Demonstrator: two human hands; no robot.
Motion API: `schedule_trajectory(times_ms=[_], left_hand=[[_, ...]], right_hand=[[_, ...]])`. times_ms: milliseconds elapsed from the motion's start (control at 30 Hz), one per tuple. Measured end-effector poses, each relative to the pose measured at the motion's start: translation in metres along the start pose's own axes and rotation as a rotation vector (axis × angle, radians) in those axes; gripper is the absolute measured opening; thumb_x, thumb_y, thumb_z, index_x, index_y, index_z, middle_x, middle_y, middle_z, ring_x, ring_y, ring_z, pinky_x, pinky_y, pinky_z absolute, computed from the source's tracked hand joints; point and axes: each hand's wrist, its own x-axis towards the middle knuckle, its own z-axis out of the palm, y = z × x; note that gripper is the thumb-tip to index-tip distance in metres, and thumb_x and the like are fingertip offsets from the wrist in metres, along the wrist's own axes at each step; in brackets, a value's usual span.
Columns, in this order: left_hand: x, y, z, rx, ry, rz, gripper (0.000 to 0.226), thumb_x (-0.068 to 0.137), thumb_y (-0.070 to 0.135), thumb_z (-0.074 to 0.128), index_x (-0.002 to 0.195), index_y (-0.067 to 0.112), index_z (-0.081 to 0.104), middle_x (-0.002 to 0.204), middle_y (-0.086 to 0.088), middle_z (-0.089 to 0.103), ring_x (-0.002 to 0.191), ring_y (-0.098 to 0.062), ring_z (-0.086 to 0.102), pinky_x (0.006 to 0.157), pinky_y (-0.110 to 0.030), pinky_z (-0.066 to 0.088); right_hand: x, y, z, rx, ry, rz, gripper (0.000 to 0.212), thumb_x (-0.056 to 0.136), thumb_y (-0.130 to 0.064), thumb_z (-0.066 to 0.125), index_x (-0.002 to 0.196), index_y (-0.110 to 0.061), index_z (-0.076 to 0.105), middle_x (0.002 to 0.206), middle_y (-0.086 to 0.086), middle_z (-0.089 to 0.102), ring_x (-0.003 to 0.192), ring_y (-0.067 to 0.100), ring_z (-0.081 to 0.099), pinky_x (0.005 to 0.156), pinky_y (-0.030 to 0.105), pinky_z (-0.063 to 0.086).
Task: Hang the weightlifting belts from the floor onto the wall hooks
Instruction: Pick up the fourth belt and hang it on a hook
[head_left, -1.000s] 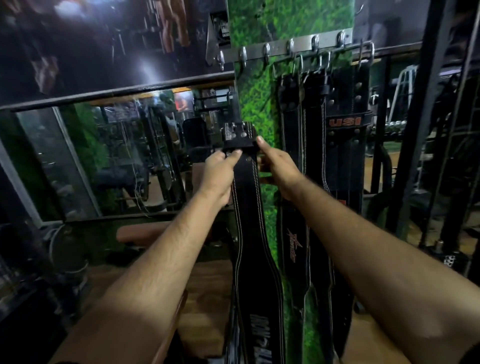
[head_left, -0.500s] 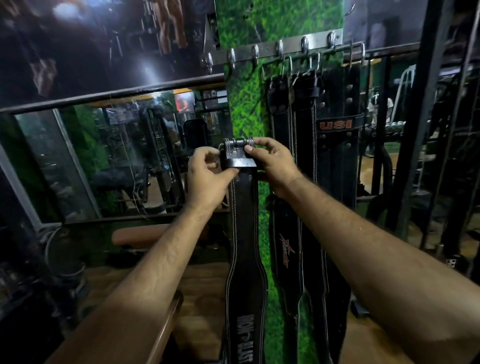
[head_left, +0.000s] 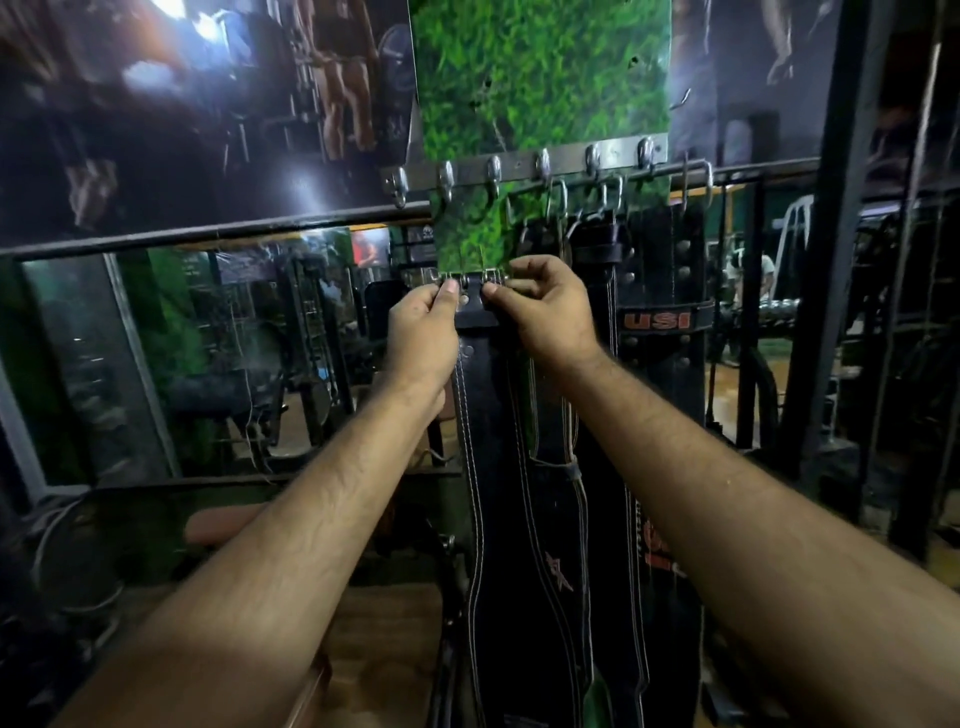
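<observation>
A black leather weightlifting belt (head_left: 491, 441) with white stitching hangs straight down from both my hands. My left hand (head_left: 423, 338) and my right hand (head_left: 550, 312) pinch its metal buckle (head_left: 471, 288) from either side, a short way below the steel hook rail (head_left: 524, 166) on the green wall panel. The left hooks of the rail, such as the bare hook (head_left: 493, 174), carry nothing. Several black belts (head_left: 660, 322), one marked USI, hang from the right hooks, partly behind my right hand.
A large mirror (head_left: 208, 358) with a dark metal frame fills the left side and reflects gym machines. Black rack uprights (head_left: 841, 234) stand at the right. A padded bench (head_left: 218, 525) sits low on the left above the wooden floor.
Both hands have shifted from the strap up onto the buckle and raised the belt toward the hook rail. My view has tilted upward, so the rail sits lower in the picture.
</observation>
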Motion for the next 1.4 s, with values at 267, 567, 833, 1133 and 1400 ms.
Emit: schedule_trajectory(times_ms=[267, 567, 833, 1133, 1400], left_hand=[[0.059, 0.021, 0.04, -0.01, -0.034, -0.006, 0.028, 0.103, 0.028, 0.05, 0.083, 0.015, 0.064, 0.078, -0.001, 0.063, 0.068, -0.013, 0.058, 0.05, -0.022, 0.047], [0.098, 0.029, 0.061, 0.025, -0.041, 0.07, 0.029, 0.103, 0.028, 0.05, 0.08, 0.015, 0.061, 0.083, -0.006, 0.061, 0.068, -0.014, 0.054, 0.042, -0.015, 0.042], [0.115, 0.014, 0.061, 0.022, -0.053, -0.106, 0.025, 0.101, 0.028, 0.054, 0.082, 0.015, 0.065, 0.089, -0.007, 0.066, 0.081, -0.02, 0.062, 0.055, -0.024, 0.048], [0.08, -0.013, 0.046, -0.425, -0.134, -0.24, 0.027, 0.097, 0.037, 0.062, 0.094, 0.012, 0.071, 0.089, -0.005, 0.076, 0.083, -0.018, 0.074, 0.074, -0.032, 0.062], [0.045, -0.077, 0.03, -0.183, -0.229, -0.255, 0.015, 0.091, 0.015, 0.071, 0.104, 0.011, 0.066, 0.091, -0.002, 0.072, 0.087, 0.003, 0.07, 0.084, -0.017, 0.054]], right_hand=[[0.058, -0.025, -0.001, -0.371, 0.174, -0.162, 0.029, 0.079, -0.036, 0.082, 0.103, -0.026, 0.071, 0.094, -0.007, 0.077, 0.09, 0.01, 0.073, 0.086, 0.038, 0.061], [0.099, -0.029, -0.003, -0.332, 0.169, -0.219, 0.021, 0.082, -0.027, 0.082, 0.098, -0.027, 0.067, 0.09, -0.01, 0.075, 0.088, 0.008, 0.073, 0.085, 0.037, 0.062], [0.105, -0.022, 0.007, -0.502, 0.162, -0.054, 0.029, 0.081, -0.036, 0.081, 0.104, -0.031, 0.063, 0.101, -0.006, 0.075, 0.092, 0.016, 0.071, 0.085, 0.035, 0.059], [0.04, 0.041, 0.009, -0.212, 0.269, -0.17, 0.042, 0.084, -0.027, 0.08, 0.117, -0.022, 0.055, 0.093, -0.006, 0.068, 0.08, 0.007, 0.065, 0.072, 0.03, 0.057], [0.007, 0.092, -0.015, -0.097, 0.009, 0.1, 0.026, 0.087, -0.023, 0.08, 0.072, -0.009, 0.064, 0.064, 0.004, 0.059, 0.06, 0.021, 0.053, 0.058, 0.036, 0.048]])
